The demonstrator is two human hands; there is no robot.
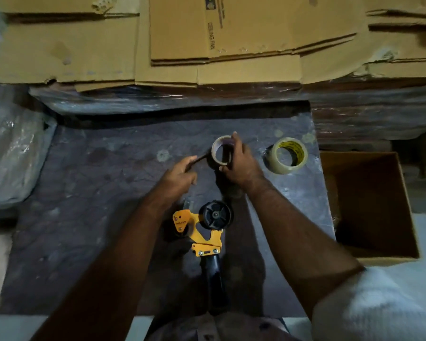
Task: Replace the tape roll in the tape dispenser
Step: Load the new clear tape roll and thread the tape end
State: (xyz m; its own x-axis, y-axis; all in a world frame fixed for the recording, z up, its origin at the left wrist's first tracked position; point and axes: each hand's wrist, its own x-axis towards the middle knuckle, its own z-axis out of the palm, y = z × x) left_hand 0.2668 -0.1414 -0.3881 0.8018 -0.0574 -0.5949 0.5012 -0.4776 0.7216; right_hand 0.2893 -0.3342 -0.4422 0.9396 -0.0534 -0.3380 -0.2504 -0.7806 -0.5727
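A yellow tape dispenser (202, 232) with a black handle lies on the dark table (96, 193) between my forearms; its black hub (215, 215) carries no roll. My right hand (241, 163) grips a dark brown tape roll (219, 151) with a pale cardboard core, held upright above the table. My left hand (180, 173) pinches the loose end of that roll's tape, pulled a short way to the left. A second roll of clear tape (287, 155) with a yellow-printed core lies on the table to the right, apart from both hands.
Flattened cardboard boxes (219, 40) are stacked on plastic-wrapped goods behind the table. An open cardboard box (369, 205) stands at the table's right edge. Plastic-wrapped bundles (12, 153) lie at the left.
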